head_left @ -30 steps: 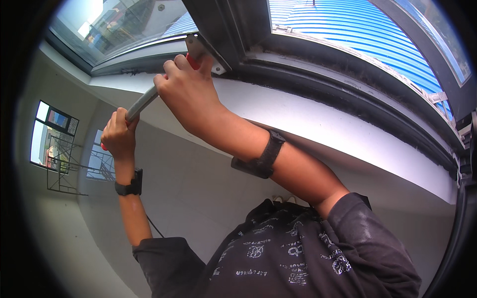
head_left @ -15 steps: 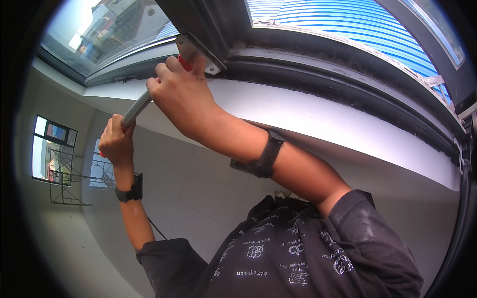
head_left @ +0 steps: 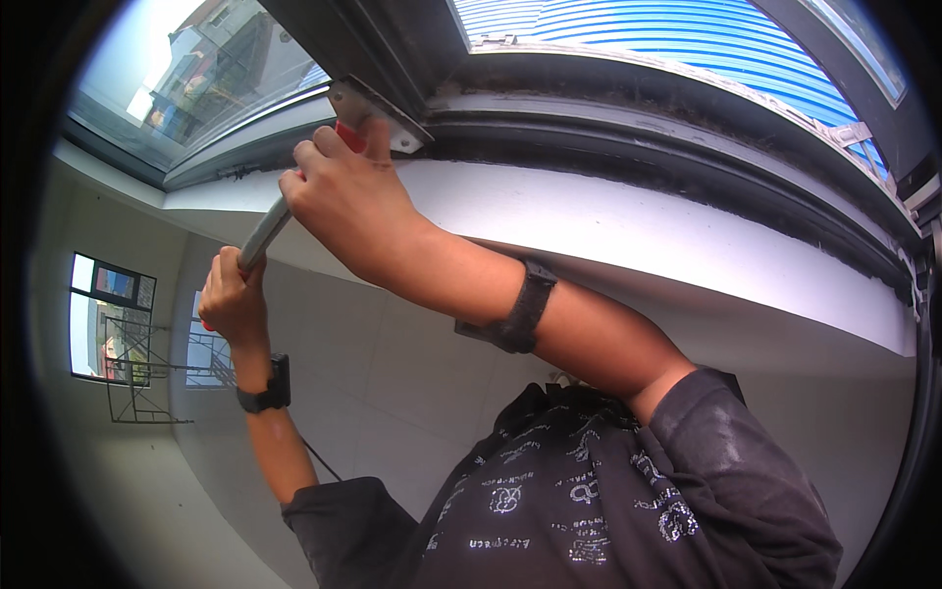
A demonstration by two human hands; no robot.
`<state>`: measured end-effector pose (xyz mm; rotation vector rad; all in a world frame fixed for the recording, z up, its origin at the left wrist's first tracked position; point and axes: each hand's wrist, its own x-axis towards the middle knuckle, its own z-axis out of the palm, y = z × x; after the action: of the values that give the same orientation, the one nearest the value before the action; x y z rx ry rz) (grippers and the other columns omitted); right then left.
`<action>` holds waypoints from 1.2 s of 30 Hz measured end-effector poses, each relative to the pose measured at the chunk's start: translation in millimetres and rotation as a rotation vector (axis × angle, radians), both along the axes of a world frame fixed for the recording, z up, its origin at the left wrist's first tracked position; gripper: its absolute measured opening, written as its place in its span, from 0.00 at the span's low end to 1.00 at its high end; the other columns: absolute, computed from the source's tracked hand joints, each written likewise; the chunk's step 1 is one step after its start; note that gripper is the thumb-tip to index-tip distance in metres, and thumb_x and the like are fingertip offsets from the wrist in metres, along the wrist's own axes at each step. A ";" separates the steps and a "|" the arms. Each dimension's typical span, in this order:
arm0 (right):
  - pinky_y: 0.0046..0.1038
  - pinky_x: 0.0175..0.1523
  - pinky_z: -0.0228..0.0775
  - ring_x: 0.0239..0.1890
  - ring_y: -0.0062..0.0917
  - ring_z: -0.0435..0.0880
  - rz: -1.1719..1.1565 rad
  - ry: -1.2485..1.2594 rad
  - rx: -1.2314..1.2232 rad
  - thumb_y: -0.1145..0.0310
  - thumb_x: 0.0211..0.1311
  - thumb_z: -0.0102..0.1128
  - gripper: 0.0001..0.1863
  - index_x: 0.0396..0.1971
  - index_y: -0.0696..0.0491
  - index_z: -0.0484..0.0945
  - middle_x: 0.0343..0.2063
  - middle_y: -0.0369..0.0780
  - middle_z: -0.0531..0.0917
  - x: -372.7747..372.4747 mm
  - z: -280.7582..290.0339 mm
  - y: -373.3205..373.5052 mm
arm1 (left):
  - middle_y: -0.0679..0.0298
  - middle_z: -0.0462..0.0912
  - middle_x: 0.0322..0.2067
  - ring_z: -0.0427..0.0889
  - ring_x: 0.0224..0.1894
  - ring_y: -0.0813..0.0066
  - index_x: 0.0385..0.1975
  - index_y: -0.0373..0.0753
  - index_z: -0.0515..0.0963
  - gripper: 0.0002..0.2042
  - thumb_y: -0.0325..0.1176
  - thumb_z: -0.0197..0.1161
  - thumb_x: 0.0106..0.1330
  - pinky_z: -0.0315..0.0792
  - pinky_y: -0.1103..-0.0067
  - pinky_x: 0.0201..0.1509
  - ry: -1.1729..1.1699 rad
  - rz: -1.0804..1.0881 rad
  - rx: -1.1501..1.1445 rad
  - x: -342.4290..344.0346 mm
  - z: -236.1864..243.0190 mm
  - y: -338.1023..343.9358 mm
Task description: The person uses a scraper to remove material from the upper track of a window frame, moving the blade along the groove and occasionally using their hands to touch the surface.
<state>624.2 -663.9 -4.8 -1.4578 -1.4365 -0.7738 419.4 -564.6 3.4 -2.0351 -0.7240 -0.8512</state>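
A long-handled scraper [head_left: 263, 236] with a grey shaft, red parts and a flat, bolted metal head [head_left: 404, 126] slants up from the lower left. My right hand [head_left: 348, 191] is closed round it close below the head, fingers wrapped over the red part. Lower down, my left hand [head_left: 234, 299] grips the end of the handle, where a bit of red shows. The head lies against the dark window frame [head_left: 446, 118], just above the white sill [head_left: 569, 211]; its exact contact edge is hard to make out.
Window glass [head_left: 211, 83] is at upper left, and a blue corrugated roof [head_left: 648, 44] shows outside. The dark frame tracks run to the right above the sill. Below lies a pale floor [head_left: 392, 344]. Metal scaffolding [head_left: 142, 368] stands near a far window [head_left: 110, 314].
Both hands stay closed on the scraper. In the picture, the right hand and scraper head sit slightly lower and to the left, while the window and frame have shifted with the view.
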 end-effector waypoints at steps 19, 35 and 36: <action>0.47 0.55 0.51 0.48 0.29 0.75 0.030 0.033 -0.106 0.74 0.48 0.62 0.06 0.29 0.53 0.80 0.34 0.37 0.78 15.9 4.3 -29.4 | 0.66 0.70 0.20 0.76 0.21 0.63 0.26 0.43 0.68 0.16 0.47 0.66 0.60 0.69 0.71 0.23 0.000 -0.042 0.004 14.6 3.3 -11.6; 0.41 0.53 0.50 0.47 0.27 0.75 -0.071 0.039 -0.120 0.71 0.49 0.64 0.05 0.28 0.52 0.81 0.32 0.35 0.78 28.5 9.2 -63.4 | 0.65 0.73 0.20 0.77 0.21 0.58 0.27 0.43 0.69 0.13 0.42 0.65 0.62 0.69 0.68 0.23 0.025 -0.122 -0.063 37.2 8.2 -33.2; 0.45 0.56 0.50 0.47 0.29 0.74 -0.044 0.030 -0.092 0.70 0.49 0.63 0.05 0.27 0.52 0.82 0.32 0.36 0.78 23.8 12.1 -59.6 | 0.65 0.73 0.20 0.77 0.21 0.59 0.26 0.43 0.69 0.13 0.42 0.65 0.61 0.69 0.69 0.23 0.001 -0.125 -0.062 34.0 12.3 -31.3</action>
<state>647.9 -723.5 7.3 -1.5698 -1.4379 -0.7179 453.3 -595.9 15.7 -2.1542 -0.6359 -0.9086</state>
